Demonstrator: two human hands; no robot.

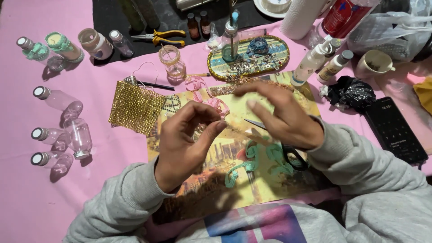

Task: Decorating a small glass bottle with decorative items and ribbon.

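Grips: left hand [186, 141] pinched, right hand [281, 117] spread; pink tablecloth [27, 198], printed mat [234, 180].

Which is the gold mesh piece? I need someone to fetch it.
Start at the pink tablecloth and find the picture mat under the hands. At the mat's upper left corner lies the gold mesh piece, the only flat woven sheet among clear bottles.

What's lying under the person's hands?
Under the left hand and right hand lies a yellow picture mat with teal ribbon and scissors. The hands partly hide them.
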